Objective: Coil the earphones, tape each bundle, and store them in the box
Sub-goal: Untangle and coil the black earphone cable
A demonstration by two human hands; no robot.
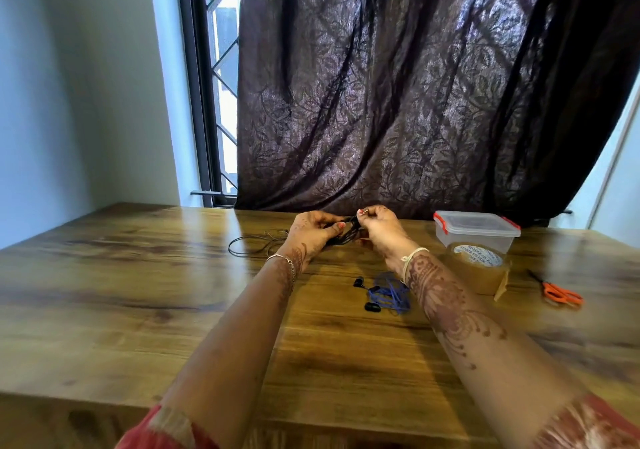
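Black earphones [342,238] are gripped in the curled left hand [313,233], and 1 end is pinched by the right hand [380,228] over the surface [138,292].

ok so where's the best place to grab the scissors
Probably by the orange handles of the scissors, reaching in from the near right with the right hand. They lie flat, handles toward the person, blades pointing away-left at the tape roll, so the loops are the nearest, safest part.
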